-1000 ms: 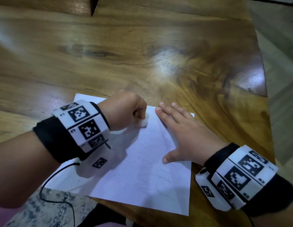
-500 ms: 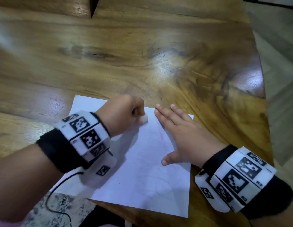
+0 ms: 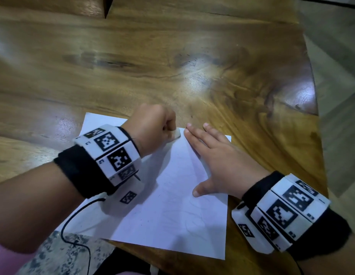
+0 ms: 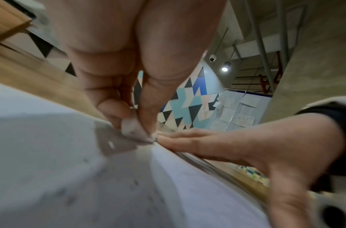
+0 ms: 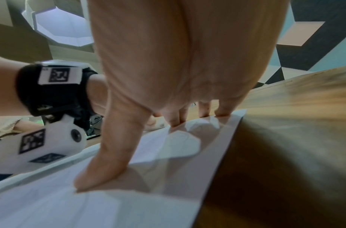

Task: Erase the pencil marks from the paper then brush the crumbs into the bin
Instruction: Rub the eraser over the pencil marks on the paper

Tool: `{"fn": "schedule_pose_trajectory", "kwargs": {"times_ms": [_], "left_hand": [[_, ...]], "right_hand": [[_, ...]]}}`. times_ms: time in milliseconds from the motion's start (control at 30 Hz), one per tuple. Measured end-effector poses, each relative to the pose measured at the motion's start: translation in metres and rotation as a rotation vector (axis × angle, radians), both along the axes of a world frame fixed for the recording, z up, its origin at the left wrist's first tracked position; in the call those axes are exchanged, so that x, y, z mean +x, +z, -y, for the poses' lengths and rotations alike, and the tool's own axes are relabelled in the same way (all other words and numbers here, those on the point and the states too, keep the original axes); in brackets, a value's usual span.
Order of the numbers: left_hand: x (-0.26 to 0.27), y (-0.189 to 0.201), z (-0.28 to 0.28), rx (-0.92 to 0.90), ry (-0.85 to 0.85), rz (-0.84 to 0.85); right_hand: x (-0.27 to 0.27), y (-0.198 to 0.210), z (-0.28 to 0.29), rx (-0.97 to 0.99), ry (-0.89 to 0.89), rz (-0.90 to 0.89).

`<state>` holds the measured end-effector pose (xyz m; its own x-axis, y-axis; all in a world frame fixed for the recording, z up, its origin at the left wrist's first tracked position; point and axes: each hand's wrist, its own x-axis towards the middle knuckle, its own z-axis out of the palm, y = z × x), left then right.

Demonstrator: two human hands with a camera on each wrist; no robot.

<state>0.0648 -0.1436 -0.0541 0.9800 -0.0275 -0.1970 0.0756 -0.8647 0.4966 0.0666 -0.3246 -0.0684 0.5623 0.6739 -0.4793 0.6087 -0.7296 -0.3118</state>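
A white sheet of paper [image 3: 168, 215] with faint pencil lines lies on the wooden table [image 3: 172, 66]. My left hand [image 3: 154, 128] is curled round a small white eraser [image 3: 177, 133], whose tip presses on the paper near its far edge; the left wrist view shows the eraser [image 4: 133, 128] pinched between thumb and fingers. My right hand [image 3: 216, 159] lies flat on the paper's right part with straight fingers and thumb spread, right beside the eraser. Small dark crumbs [image 4: 70, 200] dot the paper [image 4: 168, 192]. The right wrist view shows my right hand [image 5: 168, 92] pressing the paper [image 5: 70, 200].
The table's right edge [image 3: 319, 135] drops to a grey floor close to my right wrist. The near edge runs under the paper's bottom, above my lap [image 3: 63, 255]. A black cable [image 3: 73, 225] hangs from my left wrist band. No bin is in view.
My left hand has carried the eraser a short way toward the paper's far edge over the last second. The right hand stays flat on the paper in the same place.
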Motion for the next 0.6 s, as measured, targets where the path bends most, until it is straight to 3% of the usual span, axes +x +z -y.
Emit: {"fn": "schedule_pose_trajectory", "kwargs": {"times_ms": [133, 300, 467, 600], "left_hand": [[-0.015, 0.003, 0.003, -0.041, -0.146, -0.137], [0.001, -0.004, 0.004, -0.009, 0.023, 0.049], [-0.017, -0.002, 0.007, -0.065, -0.157, -0.066], [0.003, -0.001, 0.006, 0.005, 0.02, 0.055]], "right_hand": [[0.0, 0.0, 0.0, 0.007, -0.008, 0.001], [0.0, 0.0, 0.0, -0.013, 0.006, 0.012], [-0.001, 0.0, 0.0, -0.005, 0.001, 0.012], [-0.001, 0.0, -0.001, -0.005, 0.004, 0.014]]}}
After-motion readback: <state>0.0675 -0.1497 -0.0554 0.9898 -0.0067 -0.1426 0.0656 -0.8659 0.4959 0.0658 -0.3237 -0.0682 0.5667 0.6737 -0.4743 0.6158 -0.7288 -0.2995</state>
